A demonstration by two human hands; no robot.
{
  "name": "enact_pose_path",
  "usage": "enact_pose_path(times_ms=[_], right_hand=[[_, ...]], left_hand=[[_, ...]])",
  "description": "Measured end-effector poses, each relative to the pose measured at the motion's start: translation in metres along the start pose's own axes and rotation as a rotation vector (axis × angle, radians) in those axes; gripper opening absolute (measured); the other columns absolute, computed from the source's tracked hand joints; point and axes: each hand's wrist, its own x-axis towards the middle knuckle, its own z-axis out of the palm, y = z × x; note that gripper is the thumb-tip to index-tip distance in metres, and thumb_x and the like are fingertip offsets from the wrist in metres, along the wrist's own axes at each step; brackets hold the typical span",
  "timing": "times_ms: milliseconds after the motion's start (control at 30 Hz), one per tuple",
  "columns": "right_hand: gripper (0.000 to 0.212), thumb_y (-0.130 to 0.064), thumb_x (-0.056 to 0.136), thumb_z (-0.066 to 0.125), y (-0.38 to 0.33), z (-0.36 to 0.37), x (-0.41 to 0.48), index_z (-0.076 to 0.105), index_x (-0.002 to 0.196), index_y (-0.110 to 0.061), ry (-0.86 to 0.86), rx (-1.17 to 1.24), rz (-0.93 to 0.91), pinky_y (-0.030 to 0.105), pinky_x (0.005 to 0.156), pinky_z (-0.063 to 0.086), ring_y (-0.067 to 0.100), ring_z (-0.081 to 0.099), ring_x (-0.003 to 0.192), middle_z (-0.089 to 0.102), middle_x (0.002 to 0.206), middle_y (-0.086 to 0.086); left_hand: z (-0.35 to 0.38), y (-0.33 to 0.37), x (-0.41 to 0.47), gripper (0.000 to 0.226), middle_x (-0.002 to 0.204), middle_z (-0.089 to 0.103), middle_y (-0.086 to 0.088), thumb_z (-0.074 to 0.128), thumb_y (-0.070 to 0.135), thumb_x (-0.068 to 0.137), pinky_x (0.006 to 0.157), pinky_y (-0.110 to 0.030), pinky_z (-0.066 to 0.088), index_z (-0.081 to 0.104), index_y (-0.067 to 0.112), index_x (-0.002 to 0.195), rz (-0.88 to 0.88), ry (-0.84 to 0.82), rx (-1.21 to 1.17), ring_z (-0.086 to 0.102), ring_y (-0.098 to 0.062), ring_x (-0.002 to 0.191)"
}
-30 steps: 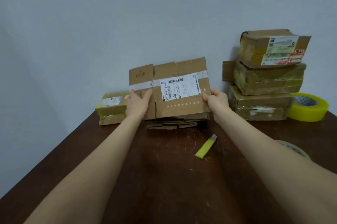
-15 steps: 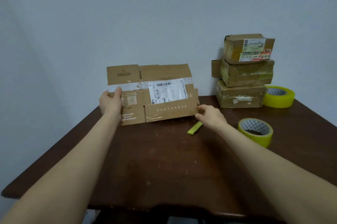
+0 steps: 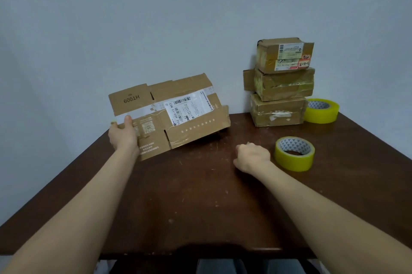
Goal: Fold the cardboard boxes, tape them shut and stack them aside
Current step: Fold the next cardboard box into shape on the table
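Background: plain pale wall behind a dark brown tabletop (image 3: 200, 195) with a scuffed surface.
Flattened box: a flattened cardboard box (image 3: 189, 126) is held up over the far left part of the tabletop, tilted, with its printed face and white shipping label toward the camera.
Left hand: the left hand (image 3: 123, 137) grips the box's left edge, thumb pressed on the front over a white tape strip.
Right hand: the right hand (image 3: 252, 157) rests on the tabletop with its fingers curled under; I cannot tell whether it holds anything.
Finished boxes: a stack of three taped boxes (image 3: 281, 81) stands at the far right, against the wall.
Tape: one yellow tape roll (image 3: 294, 153) lies just beside the right hand; a second yellow roll (image 3: 321, 110) sits touching the stack's right side.
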Motion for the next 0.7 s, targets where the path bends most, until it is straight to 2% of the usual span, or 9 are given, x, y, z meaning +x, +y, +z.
enact_pose_path(times_ms=[67, 167, 233, 300, 333, 433, 467, 567, 700], right_hand=[[0.04, -0.031, 0.093, 0.05, 0.014, -0.004, -0.008, 0.053, 0.132, -0.022, 0.002, -0.035, 0.024, 0.037, 0.085, 0.047, 0.029, 0.055, 0.118, 0.054, 0.133, 0.008], [0.04, -0.021, 0.093, 0.049, 0.031, -0.011, -0.022, 0.052, 0.134, -0.021, 0.028, -0.028, 0.07, 0.038, 0.089, 0.046, 0.029, 0.053, 0.121, 0.052, 0.133, 0.008], [0.035, -0.02, 0.094, 0.048, 0.039, -0.023, -0.027, 0.056, 0.129, -0.023, 0.184, 0.133, 0.1, 0.039, 0.091, 0.045, 0.031, 0.053, 0.119, 0.052, 0.131, 0.008], [0.029, -0.031, 0.097, 0.046, 0.043, -0.038, -0.027, 0.056, 0.123, -0.025, 0.412, 0.424, 0.123, 0.039, 0.089, 0.045, 0.03, 0.055, 0.114, 0.057, 0.126, 0.006], [0.034, -0.038, 0.096, 0.048, 0.043, -0.045, -0.025, 0.053, 0.126, -0.023, 0.468, 0.603, 0.117, 0.039, 0.09, 0.045, 0.028, 0.055, 0.115, 0.058, 0.126, 0.005], [0.073, -0.047, 0.084, 0.067, 0.032, -0.053, -0.021, 0.037, 0.142, -0.016, 0.323, 1.138, 0.017, 0.042, 0.1, 0.045, 0.025, 0.051, 0.122, 0.052, 0.136, 0.004], [0.077, -0.044, 0.08, 0.073, 0.025, -0.05, -0.022, 0.038, 0.142, -0.015, 0.252, 1.259, -0.018, 0.043, 0.101, 0.045, 0.024, 0.052, 0.121, 0.052, 0.137, 0.003], [0.055, -0.025, 0.08, 0.076, 0.004, -0.033, -0.022, 0.05, 0.128, -0.017, 0.231, 1.362, -0.092, 0.039, 0.099, 0.047, 0.018, 0.057, 0.113, 0.06, 0.126, -0.001], [0.046, -0.02, 0.08, 0.075, -0.016, -0.013, -0.02, 0.052, 0.12, -0.022, 0.271, 1.314, -0.166, 0.039, 0.098, 0.048, 0.015, 0.058, 0.11, 0.062, 0.116, -0.005]], left_hand=[[0.005, -0.003, -0.01, 0.038, 0.114, 0.061, -0.001, 0.054, 0.039, 0.094, 0.084, -0.03, 0.049, 0.058, 0.012, 0.119, 0.008, -0.052, -0.009, 0.061, -0.019, 0.099], [0.009, -0.006, -0.029, 0.032, 0.111, 0.061, -0.001, 0.053, 0.035, 0.096, 0.081, -0.029, 0.047, 0.059, 0.012, 0.117, 0.04, -0.129, -0.023, 0.06, -0.017, 0.096], [0.007, -0.004, -0.037, 0.039, 0.114, 0.061, -0.001, 0.053, 0.035, 0.096, 0.085, -0.03, 0.048, 0.056, 0.007, 0.123, 0.063, -0.181, -0.03, 0.06, -0.017, 0.1], [0.003, -0.001, -0.038, 0.051, 0.123, 0.06, -0.005, 0.053, 0.037, 0.095, 0.092, -0.035, 0.049, 0.048, 0.005, 0.134, 0.071, -0.231, -0.036, 0.06, -0.021, 0.107], [0.0, 0.001, -0.038, 0.053, 0.124, 0.06, -0.006, 0.053, 0.037, 0.095, 0.093, -0.037, 0.049, 0.044, 0.006, 0.137, 0.072, -0.252, -0.035, 0.06, -0.021, 0.107], [-0.01, 0.002, -0.043, 0.043, 0.116, 0.063, -0.005, 0.051, 0.036, 0.096, 0.087, -0.037, 0.052, 0.048, 0.007, 0.128, 0.093, -0.36, -0.062, 0.064, -0.017, 0.097], [-0.013, 0.003, -0.047, 0.033, 0.109, 0.065, -0.003, 0.05, 0.034, 0.097, 0.082, -0.033, 0.053, 0.051, 0.01, 0.121, 0.112, -0.401, -0.064, 0.064, -0.015, 0.092], [-0.022, -0.002, -0.057, 0.026, 0.104, 0.066, 0.001, 0.046, 0.032, 0.099, 0.079, -0.032, 0.053, 0.053, 0.016, 0.117, 0.148, -0.489, -0.081, 0.064, -0.011, 0.092], [-0.03, -0.007, -0.065, 0.025, 0.108, 0.064, 0.008, 0.039, 0.037, 0.1, 0.074, -0.023, 0.047, 0.054, 0.026, 0.117, 0.171, -0.586, -0.146, 0.061, -0.01, 0.1]])
